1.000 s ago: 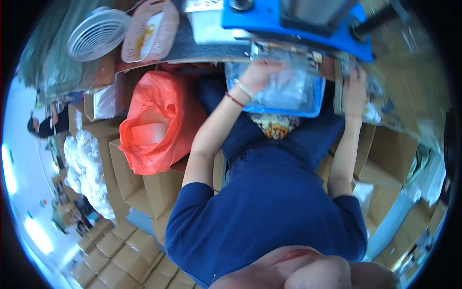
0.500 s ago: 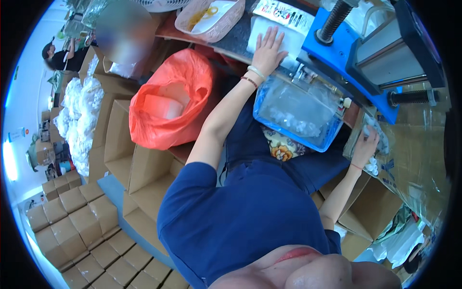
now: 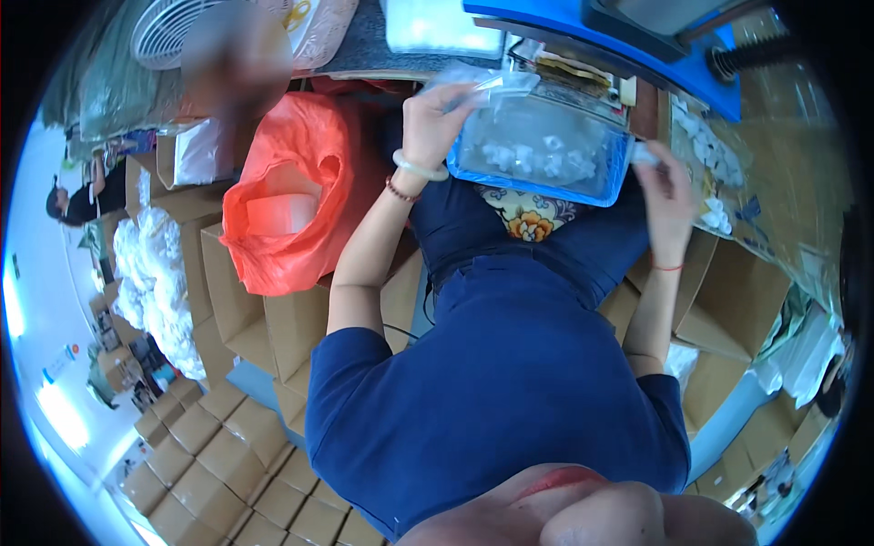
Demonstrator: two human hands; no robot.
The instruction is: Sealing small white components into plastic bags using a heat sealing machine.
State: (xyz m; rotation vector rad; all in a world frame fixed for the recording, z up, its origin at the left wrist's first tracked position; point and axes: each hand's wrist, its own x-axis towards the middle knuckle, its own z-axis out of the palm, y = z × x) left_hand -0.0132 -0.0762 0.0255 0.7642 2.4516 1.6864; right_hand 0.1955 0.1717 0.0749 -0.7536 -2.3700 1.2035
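Observation:
My left hand (image 3: pixel 433 123) is closed in a pinch on a clear plastic bag (image 3: pixel 506 85), held over the far left corner of a blue-lined tray (image 3: pixel 537 189). Small white plastic pieces (image 3: pixel 528 160) lie in that tray, which sits at my lap. To the tray's right, my right hand (image 3: pixel 669 191) is raised, with its fingers closed around a small white plastic piece (image 3: pixel 645 153); motion blurs the fingers. More white pieces (image 3: pixel 706 146) lie in a cardboard box beside this hand. A stack of clear bags (image 3: pixel 442 29) rests on the table beyond.
A blue press-like machine (image 3: pixel 592 25) stands beyond the tray. An open red plastic bag (image 3: pixel 291 159) with a pale item inside is at my left. Open cardboard boxes (image 3: pixel 238 291) flank me. A white basket (image 3: pixel 173 35) is at the far left. Another person (image 3: pixel 91 196) is in the background.
My left hand has come off the bag stack and back toward me, now with a clear bag. My right hand has risen from the box of white pieces toward the tray, carrying one piece.

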